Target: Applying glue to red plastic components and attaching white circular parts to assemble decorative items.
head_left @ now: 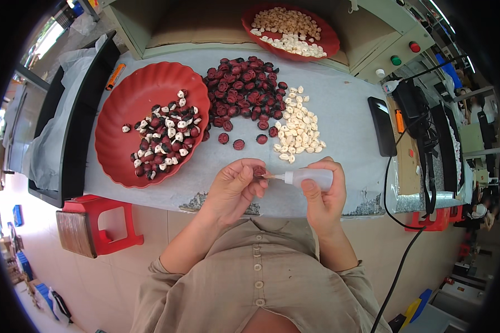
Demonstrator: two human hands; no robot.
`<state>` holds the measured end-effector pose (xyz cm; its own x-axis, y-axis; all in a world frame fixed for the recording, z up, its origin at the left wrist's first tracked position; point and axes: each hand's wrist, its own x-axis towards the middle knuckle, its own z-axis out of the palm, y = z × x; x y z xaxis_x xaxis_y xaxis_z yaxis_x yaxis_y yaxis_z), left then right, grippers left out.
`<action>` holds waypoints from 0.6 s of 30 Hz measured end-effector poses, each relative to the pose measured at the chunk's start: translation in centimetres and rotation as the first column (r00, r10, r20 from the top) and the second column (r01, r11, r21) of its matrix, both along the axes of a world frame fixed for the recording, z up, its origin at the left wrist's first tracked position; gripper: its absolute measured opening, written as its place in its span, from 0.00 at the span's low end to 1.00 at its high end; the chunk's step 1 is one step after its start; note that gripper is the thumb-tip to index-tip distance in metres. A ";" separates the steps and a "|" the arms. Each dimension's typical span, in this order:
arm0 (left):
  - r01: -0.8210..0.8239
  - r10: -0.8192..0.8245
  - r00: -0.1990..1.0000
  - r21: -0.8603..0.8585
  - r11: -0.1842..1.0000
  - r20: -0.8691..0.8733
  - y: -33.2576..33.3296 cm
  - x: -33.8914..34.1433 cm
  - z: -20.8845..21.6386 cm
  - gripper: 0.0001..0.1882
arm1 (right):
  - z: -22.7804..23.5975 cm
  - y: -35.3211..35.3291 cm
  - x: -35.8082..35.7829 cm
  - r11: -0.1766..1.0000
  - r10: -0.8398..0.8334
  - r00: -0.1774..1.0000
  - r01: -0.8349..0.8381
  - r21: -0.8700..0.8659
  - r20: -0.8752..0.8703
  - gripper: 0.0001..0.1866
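Between the thumb and fingers of my left hand (231, 187) is a small dark red cup-shaped piece (259, 171). My right hand (325, 191) is wrapped round a translucent squeeze bottle (311, 178), tipped sideways so that its thin nozzle points left and reaches the red piece. Whether the tip touches it I cannot tell. Beyond my hands lies a heap of dark red and black cup-shaped pieces (244, 86), with a few loose ones nearer. To its right is a pile of small cream-coloured pieces (300, 130).
At left, a red scalloped dish (114, 127) holds red pieces joined with white ones. Another red dish (330, 41) with cream pieces stands in the green-grey cabinet (366, 64). A black phone (381, 125), a cable (391, 283), a black tray (75, 139) and a red stool (114, 222) are around.
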<state>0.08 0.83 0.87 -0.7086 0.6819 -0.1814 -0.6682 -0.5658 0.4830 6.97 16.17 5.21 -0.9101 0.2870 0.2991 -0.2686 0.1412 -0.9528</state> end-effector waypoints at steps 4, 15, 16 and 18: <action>0.001 -0.001 1.000 -0.001 1.000 -0.003 0.1 0.0 0.0 0.18 | 0.1 0.0 -0.1 1.000 -0.005 1.000 0.005 -0.013 -0.006 0.13; 0.023 -0.024 0.999 -0.026 0.999 -0.033 0.0 0.0 0.0 0.16 | 2.6 1.7 -1.0 0.957 0.127 0.988 -0.145 0.250 0.089 0.12; 0.022 -0.022 0.999 -0.026 0.999 -0.033 0.0 0.0 0.0 0.16 | 2.8 1.8 -1.2 0.957 0.128 0.988 -0.147 0.250 0.090 0.12; 0.029 -0.030 0.999 -0.038 0.999 -0.039 0.0 0.0 0.1 0.15 | 3.4 2.0 -1.5 0.918 0.160 0.983 -0.182 0.352 0.090 0.13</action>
